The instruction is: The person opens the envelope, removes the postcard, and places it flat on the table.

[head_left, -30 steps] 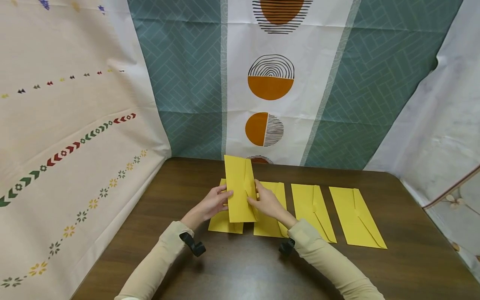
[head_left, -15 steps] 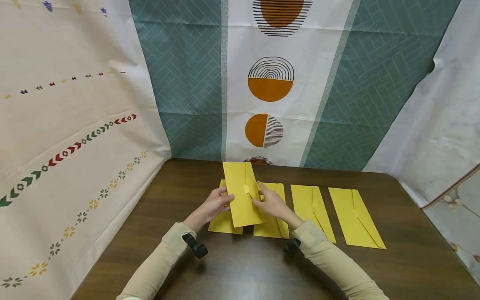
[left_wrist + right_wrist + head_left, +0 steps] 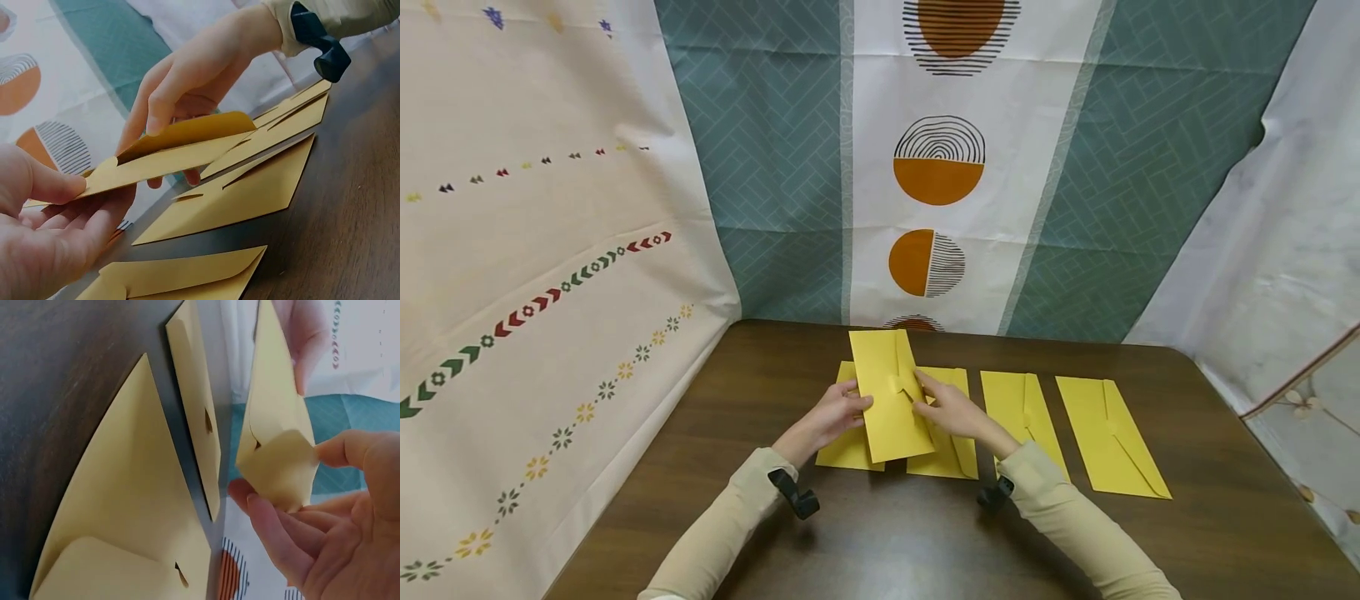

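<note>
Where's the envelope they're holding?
In the head view, the held envelope is near the middle, between the left hand and right hand, hiding part of the leftmost envelope on the table.

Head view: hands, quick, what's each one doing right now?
Left hand: holding the raised yellow envelope, thumb on top, fingers beneath.
Right hand: holding the same envelope at its flap side.

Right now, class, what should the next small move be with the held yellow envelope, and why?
Probably lift the flap gently with the right hand while the left hand steadies the held envelope. In the left wrist view, the flap bows up from the envelope with the right hand at it, while the left hand grips the opposite edge.
</note>
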{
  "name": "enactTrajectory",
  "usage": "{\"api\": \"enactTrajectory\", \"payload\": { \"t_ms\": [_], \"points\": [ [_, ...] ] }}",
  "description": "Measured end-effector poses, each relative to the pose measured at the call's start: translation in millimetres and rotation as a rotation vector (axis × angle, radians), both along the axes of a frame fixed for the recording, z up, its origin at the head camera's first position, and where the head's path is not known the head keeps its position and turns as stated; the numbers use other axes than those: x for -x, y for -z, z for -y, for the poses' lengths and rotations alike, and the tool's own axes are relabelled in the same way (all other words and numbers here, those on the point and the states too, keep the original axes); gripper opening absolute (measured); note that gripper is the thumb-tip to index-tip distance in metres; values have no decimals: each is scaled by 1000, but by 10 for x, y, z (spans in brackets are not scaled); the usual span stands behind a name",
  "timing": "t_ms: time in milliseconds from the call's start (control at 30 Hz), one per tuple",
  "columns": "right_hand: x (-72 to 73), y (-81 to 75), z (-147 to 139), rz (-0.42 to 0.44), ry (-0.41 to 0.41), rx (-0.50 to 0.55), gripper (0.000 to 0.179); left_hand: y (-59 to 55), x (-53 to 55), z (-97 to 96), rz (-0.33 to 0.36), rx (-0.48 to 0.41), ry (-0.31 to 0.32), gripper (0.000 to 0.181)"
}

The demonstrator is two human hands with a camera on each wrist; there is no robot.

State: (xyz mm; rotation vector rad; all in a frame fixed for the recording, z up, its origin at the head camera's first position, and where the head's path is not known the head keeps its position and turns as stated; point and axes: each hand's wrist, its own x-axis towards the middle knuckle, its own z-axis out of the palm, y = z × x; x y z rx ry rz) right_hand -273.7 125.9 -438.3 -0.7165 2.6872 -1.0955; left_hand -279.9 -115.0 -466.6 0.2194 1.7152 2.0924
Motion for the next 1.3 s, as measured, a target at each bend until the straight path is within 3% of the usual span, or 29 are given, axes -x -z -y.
{"api": "enactTrajectory", "payload": {
  "t_ms": [133, 233, 533, 900, 1000, 1100, 1233, 1300],
  "points": [
    [9, -12, -95, 108, 6, 95, 57, 33, 15, 11, 9, -5, -1, 49],
    [11, 0, -144, 130, 12, 150, 51, 84, 19, 39, 26, -12, -14, 49],
    [3, 48, -251, 113, 53, 210, 42, 114, 14, 76, 25, -30, -20, 48],
    [3, 57, -257, 26, 223, 202, 49, 87, -21, 90, 36, -74, 22, 48],
    [-15, 68, -243, -62, 305, 204, 50, 91, -22, 88, 45, -91, 21, 47],
    [-36, 73, -210, -230, 351, 184, 51, 93, -23, 83, 63, -103, 28, 45],
    [-78, 40, -140, -500, 307, 150, 38, 73, -25, 65, 72, -107, 50, 46],
    [-91, 20, -103, -575, 248, 139, 25, 55, -24, 53, 66, -111, 55, 47]
  ]
}}
